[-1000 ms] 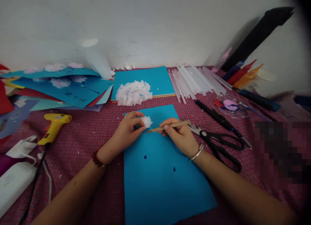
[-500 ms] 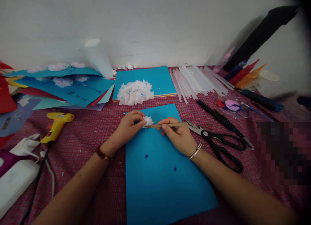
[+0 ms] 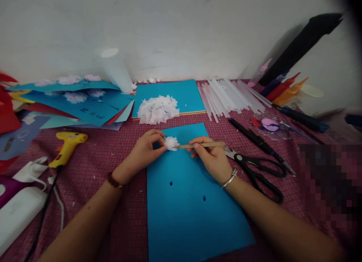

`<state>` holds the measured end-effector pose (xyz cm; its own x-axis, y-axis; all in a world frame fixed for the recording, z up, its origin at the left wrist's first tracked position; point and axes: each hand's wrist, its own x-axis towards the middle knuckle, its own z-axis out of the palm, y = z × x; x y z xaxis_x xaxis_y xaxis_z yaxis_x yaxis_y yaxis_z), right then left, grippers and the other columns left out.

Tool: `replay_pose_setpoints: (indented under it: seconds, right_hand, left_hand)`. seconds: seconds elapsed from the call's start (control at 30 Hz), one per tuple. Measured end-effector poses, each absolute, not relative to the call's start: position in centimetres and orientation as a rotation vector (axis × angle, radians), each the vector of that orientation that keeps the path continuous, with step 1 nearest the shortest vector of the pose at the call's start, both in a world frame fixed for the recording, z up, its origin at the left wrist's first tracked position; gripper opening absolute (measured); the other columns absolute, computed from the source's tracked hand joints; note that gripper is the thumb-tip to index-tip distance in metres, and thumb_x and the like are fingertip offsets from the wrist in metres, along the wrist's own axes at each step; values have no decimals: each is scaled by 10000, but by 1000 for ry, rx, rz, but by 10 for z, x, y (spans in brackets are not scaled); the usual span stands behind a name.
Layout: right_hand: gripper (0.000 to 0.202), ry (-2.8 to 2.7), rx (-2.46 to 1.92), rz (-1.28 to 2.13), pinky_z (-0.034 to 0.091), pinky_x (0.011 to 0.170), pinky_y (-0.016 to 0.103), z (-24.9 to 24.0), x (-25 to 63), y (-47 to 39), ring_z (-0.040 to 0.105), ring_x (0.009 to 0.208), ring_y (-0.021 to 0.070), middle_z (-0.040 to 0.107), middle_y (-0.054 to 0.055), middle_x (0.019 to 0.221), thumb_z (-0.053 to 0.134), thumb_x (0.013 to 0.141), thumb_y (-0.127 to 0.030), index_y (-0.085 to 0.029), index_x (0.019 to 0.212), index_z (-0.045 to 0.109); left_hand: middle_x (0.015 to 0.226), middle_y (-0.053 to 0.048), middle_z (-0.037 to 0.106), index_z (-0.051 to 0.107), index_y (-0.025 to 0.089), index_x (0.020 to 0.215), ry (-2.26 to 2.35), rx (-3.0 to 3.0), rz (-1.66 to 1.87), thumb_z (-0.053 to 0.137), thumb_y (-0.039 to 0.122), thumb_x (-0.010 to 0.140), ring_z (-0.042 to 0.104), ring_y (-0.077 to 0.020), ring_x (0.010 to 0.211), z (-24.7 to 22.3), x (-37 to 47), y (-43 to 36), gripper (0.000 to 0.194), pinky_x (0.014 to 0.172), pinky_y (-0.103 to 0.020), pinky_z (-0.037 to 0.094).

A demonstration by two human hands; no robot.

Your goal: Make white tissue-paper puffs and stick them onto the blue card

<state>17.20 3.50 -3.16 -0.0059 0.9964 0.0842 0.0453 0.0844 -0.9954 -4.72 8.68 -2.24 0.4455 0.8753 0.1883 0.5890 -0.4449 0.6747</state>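
Observation:
A small white paper flower [image 3: 171,142] sits near the top edge of a blue sheet of paper [image 3: 181,224]. At its left side is my left hand [image 3: 148,148], with curled thumb and forefinger closed at the flower's edge. My right hand [image 3: 210,158] pinches a slim wooden stick [image 3: 185,146], whose tip touches the flower from the right. Two dark blue dots [image 3: 171,183] mark the sheet below. Black-handled scissors [image 3: 254,167] lie open-bladed just right of my right hand.
Behind the sheet, a pile of white paper scraps [image 3: 158,109] rests on stacked coloured paper [image 3: 192,94]. Glue sticks [image 3: 232,96] and a black pen [image 3: 249,131] are on the right. On the left are a yellow glue gun [image 3: 66,147] and a white power strip [image 3: 21,213].
My right hand and the stick have shifted slightly right, and my left fingers have drawn back a little left. More of the flower shows between them.

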Motion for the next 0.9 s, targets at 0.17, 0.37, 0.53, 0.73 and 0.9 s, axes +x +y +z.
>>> replay_pose_setpoints:
  seconds: [0.17, 0.37, 0.53, 0.73, 0.9]
  right_hand:
    - [136, -1327, -1170, 1138, 498, 597, 280, -30, 172, 34, 619, 631, 148, 668, 22, 719, 545, 840, -288, -184, 846, 633]
    - [173, -1451, -1203, 1111, 500, 602, 286, -29, 167, 35, 621, 659, 154, 694, 38, 813, 534, 852, -301, -186, 899, 655]
    - [187, -1401, -1195, 1140, 507, 608, 294, -33, 170, 38, 624, 655, 158, 699, 44, 800, 552, 852, -328, -181, 924, 640]
    - [216, -1382, -1198, 1155, 510, 620, 303, -35, 172, 39, 631, 655, 161, 702, 47, 794, 554, 855, -358, -174, 930, 639]
    - [202, -1390, -1171, 1144, 503, 609, 292, -35, 171, 39, 623, 652, 156, 697, 42, 789, 559, 856, -345, -171, 923, 636]
  left_hand:
    - [974, -56, 612, 578, 174, 674, 1247, 2134, 817, 614, 198, 751, 587, -187, 948, -30, -36, 90, 88, 856, -371, 458]
    - [909, -44, 641, 606, 172, 781, 1332, 1808, 878, 548, 326, 809, 598, -166, 820, -9, -50, 92, 166, 747, -310, 472]
    - [789, -9, 627, 605, 189, 798, 1482, 1723, 892, 555, 354, 801, 568, -141, 723, 22, -92, 81, 172, 676, -262, 455]
    - [679, -8, 626, 606, 183, 720, 1684, 1927, 562, 559, 400, 771, 550, -153, 623, 4, -110, 65, 228, 572, -264, 400]
    - [627, -9, 607, 612, 172, 668, 1754, 1899, 441, 558, 484, 756, 520, -148, 568, -10, -97, 68, 329, 511, -251, 341]
